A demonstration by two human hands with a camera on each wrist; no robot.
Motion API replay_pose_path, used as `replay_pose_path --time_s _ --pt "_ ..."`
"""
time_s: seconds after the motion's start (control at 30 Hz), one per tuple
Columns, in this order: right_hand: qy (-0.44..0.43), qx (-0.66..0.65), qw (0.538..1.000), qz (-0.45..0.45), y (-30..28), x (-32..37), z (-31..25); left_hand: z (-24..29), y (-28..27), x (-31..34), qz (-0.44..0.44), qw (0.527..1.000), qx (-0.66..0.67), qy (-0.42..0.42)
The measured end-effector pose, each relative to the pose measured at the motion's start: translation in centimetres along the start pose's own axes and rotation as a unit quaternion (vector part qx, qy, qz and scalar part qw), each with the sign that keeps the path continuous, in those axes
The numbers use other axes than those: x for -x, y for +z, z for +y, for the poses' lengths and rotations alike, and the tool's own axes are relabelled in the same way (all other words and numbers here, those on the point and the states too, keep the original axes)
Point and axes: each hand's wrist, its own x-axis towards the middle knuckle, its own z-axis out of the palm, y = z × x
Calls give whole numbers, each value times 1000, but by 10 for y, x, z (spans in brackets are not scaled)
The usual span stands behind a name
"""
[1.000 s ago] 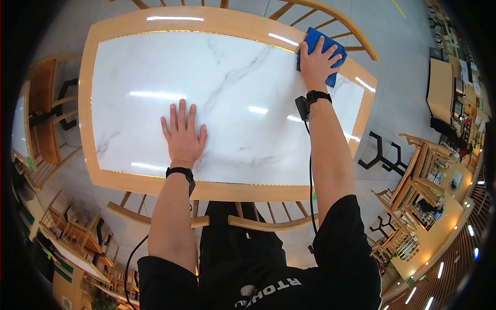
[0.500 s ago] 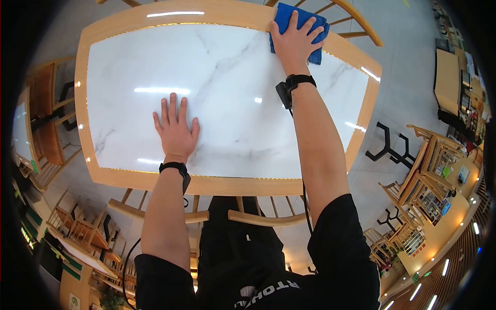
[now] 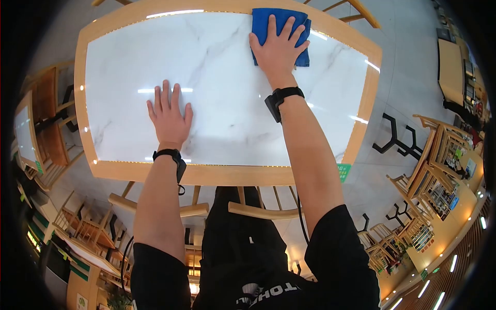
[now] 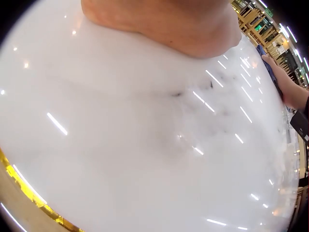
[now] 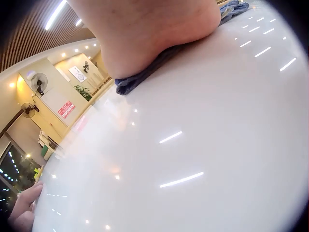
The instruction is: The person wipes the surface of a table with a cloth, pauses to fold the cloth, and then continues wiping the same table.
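A blue folded cloth (image 3: 262,31) lies on the far edge of a white marble-patterned table (image 3: 222,119) with a wooden rim. My right hand (image 3: 279,54) presses flat on the cloth, fingers spread; its fingertips stay on the blue fabric. In the right wrist view the cloth (image 5: 126,85) shows under the heel of the right hand (image 5: 154,34). My left hand (image 3: 171,121) rests flat on the tabletop left of centre, fingers spread, holding nothing. The left wrist view shows only the base of the left hand (image 4: 169,24) against the glossy surface.
Wooden chairs stand at the near edge (image 3: 266,212) and beyond the far edge (image 3: 364,11). Another table with chairs is at the left (image 3: 26,129), more furniture at the right (image 3: 434,165). A green sticker (image 3: 343,172) marks the near right rim. A cable hangs by the right arm.
The right hand has slid leftward along the table's far edge with the cloth under it. The left hand appears slightly higher and further left in view, still flat. The view has shifted a little.
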Motion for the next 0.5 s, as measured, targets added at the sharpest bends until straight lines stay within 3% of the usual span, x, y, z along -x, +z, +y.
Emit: replay_pose_path --time_s 0.5 --pt "-11 -12 999 -48 -40 93 -14 -1 3 -1 17 1000 20 -12"
